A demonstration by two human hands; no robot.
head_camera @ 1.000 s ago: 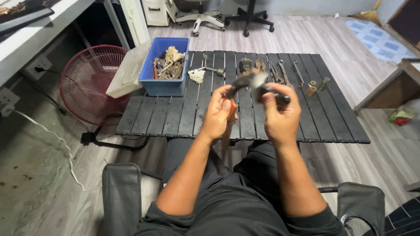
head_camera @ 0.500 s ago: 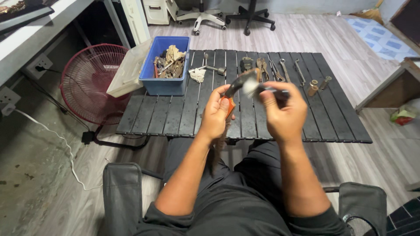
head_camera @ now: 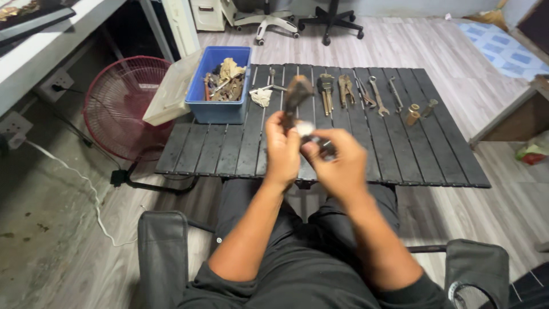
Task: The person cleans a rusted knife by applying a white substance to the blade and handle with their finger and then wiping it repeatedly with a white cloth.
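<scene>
left hand: wrapped around the handle of a rusty old tool, which sticks up and away from them over the table, dark head end on top. Looks like pliers or something similar, honestly can't tell for sure.
right hand: pretty blurry, fingers curled around a small brush with a dark handle; the pale bristle end sits right up against the tool, just below its head.
where it's all at: both hands are up in the air above the near edge of the black slatted table, over their lap.
on the table: a row of wrenches and pliers laid out along the far side, two small brass fittings off to the right, a crumpled rag by the bin.
blue bin: far left corner of the table, stuffed with rags and junk tools.
floor stuff: red fan leaning to the left of the table.
</scene>
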